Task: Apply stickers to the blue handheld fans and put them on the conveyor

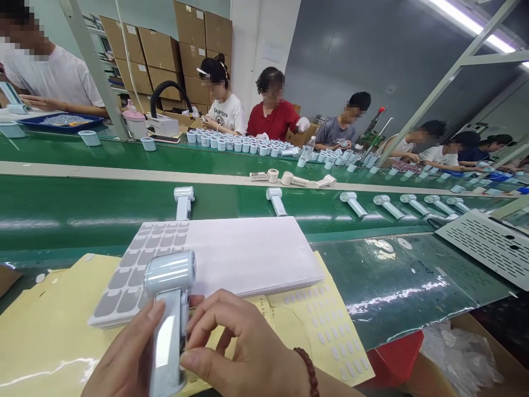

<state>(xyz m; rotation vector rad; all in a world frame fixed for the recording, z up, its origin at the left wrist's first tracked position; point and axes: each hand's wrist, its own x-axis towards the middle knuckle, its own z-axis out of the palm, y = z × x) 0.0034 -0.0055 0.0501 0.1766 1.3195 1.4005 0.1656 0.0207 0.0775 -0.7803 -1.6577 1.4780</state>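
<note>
Over a yellow backing sheet (49, 325), the left hand (124, 353) is closed around the handle of a pale blue handheld fan (169, 281), holding it upright. The right hand (235, 342), with a wooden bead bracelet (308, 372) on its wrist, pinches at the side of the handle; anything between its fingertips is too small to tell. Just behind the fan, a sheet of grey rounded pads (138, 275) lies against a stack of white sheets (248, 256). Small white stickers (326, 325) dot the yellow sheet. Matching fans (275, 201) lie along the green conveyor belt (124, 204), with co-workers (273, 110) seated beyond it.
</note>
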